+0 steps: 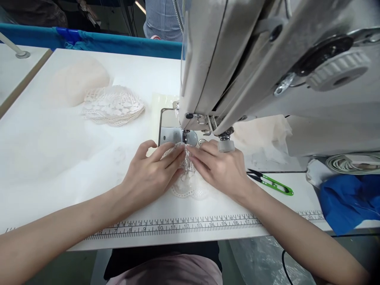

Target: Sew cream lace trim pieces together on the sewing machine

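A small piece of white lace (pixel 189 186) lies on the white table in front of the needle area of a sewing machine (pixel 267 59). My left hand (pixel 151 174) rests on its left side, fingers stretched flat and pressing the lace toward the presser foot (pixel 186 136). My right hand (pixel 218 166) lies on its right side, fingers flat and pointing left, fingertips meeting the left hand's over the lace just below the needle. Most of the lace is hidden under both hands.
A stack of white lace pieces (pixel 114 106) and a pale padded cup (pixel 75 81) lie at the back left. Green thread snips (pixel 271 183) lie right of my right hand. Blue cloth (pixel 347 200) sits at the right edge. A ruler strip (pixel 178 226) runs along the front edge. A person in a striped shirt (pixel 162 18) stands behind.
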Tool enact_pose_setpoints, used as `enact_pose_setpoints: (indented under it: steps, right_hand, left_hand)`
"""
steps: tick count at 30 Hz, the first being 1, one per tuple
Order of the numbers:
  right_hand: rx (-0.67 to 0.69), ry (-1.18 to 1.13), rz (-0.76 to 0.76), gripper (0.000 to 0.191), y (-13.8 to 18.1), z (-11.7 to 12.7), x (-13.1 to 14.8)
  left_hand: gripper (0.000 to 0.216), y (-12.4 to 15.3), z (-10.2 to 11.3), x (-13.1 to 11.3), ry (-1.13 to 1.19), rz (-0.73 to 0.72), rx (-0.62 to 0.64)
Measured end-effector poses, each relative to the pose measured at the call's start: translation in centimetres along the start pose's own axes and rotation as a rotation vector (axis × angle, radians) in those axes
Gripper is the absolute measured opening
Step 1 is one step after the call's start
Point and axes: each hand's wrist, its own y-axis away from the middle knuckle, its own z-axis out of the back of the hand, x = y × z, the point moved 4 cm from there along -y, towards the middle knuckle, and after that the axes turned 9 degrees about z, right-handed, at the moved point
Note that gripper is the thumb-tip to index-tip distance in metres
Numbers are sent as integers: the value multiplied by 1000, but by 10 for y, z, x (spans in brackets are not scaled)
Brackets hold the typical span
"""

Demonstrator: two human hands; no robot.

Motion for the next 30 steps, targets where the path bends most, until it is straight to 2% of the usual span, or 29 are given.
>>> enact_pose_setpoints:
  steps: [6, 15, 30]
  right_hand:
    - [18, 182, 90, 31, 1, -3, 7]
    - [45, 146, 43, 31, 0, -6, 0]
    - [7, 291, 71, 30, -1, -5, 2]
  left_hand:
    - [29, -1, -1, -1, -46, 7, 8]
    - [31, -6, -4, -1, -68, 20, 0]
    - [31, -6, -4, -1, -70, 32, -13]
